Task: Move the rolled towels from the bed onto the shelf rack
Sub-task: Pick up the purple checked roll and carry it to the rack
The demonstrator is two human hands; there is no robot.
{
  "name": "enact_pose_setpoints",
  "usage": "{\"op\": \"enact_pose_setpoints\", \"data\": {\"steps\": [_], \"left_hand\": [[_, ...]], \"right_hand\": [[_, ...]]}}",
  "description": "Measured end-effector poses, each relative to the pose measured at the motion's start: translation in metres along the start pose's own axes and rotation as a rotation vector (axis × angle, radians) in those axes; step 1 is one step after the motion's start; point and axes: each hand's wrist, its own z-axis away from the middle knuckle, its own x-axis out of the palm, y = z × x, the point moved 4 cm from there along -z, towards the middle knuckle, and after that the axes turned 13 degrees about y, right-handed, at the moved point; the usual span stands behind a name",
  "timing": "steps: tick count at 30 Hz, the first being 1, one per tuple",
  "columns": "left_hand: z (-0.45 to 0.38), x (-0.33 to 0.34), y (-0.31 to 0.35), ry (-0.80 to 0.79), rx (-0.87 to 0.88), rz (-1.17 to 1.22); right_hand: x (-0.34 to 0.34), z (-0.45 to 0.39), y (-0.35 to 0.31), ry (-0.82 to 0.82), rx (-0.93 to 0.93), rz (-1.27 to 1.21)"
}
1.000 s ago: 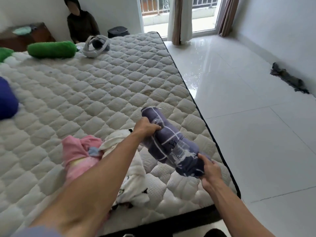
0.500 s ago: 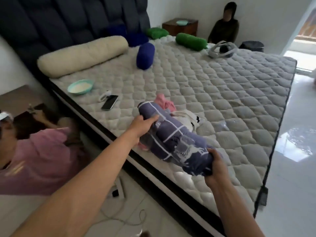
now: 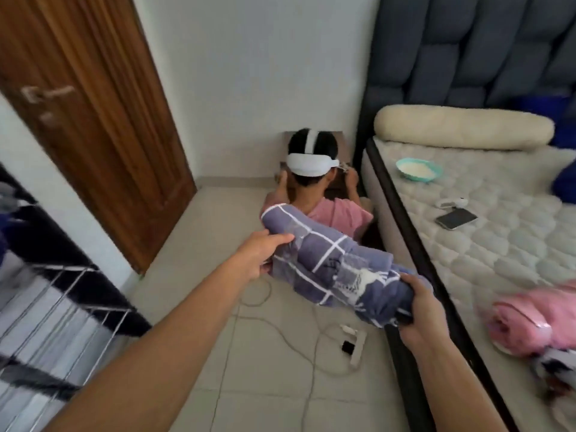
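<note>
A rolled purple towel [image 3: 330, 263] with white grid lines hangs in the air over the floor beside the bed [image 3: 498, 244]. My left hand [image 3: 260, 255] grips its far upper end and my right hand [image 3: 419, 310] grips its near lower end. A rolled pink towel [image 3: 536, 319] lies on the mattress at the right edge, with a white patterned one [image 3: 558, 366] just below it, partly cut off. The wire shelf rack [image 3: 62, 307] stands at the far left, blurred, with dark cloth on it.
A person in a pink shirt [image 3: 314, 188] with a white headset sits on the floor ahead, facing the wall. A power strip [image 3: 353, 344] and cables lie on the tiles. A wooden door [image 3: 93, 120] is left. Bowl [image 3: 417, 169], phone [image 3: 456, 218] and bolster [image 3: 461, 127] rest on the bed.
My view has swung left from the bed toward the door and rack. Both hands have carried the purple towel off the mattress and over the floor.
</note>
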Motion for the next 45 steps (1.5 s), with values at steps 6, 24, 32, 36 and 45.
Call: {"op": "enact_pose_setpoints", "data": {"steps": [6, 24, 32, 36, 45], "left_hand": [[-0.028, -0.183, -0.028, 0.26, -0.153, 0.167], [-0.154, -0.42, -0.122, 0.982, -0.334, 0.469], [-0.223, -0.494, -0.131, 1.183, -0.382, 0.145], [-0.259, -0.518, -0.129, 1.154, -0.383, 0.193], [-0.307, -0.544, -0.158, 1.21, -0.33, 0.222]], "right_hand": [[0.158, 0.061, 0.086, -0.281, -0.002, 0.221], [0.459, 0.119, 0.275, -0.898, 0.131, 0.727], [0.519, 0.143, 0.352, -0.999, 0.291, 0.894], [0.557, 0.149, 0.402, -0.999, 0.35, 0.861], [0.608, 0.149, 0.483, -0.986, 0.44, 0.822]]}}
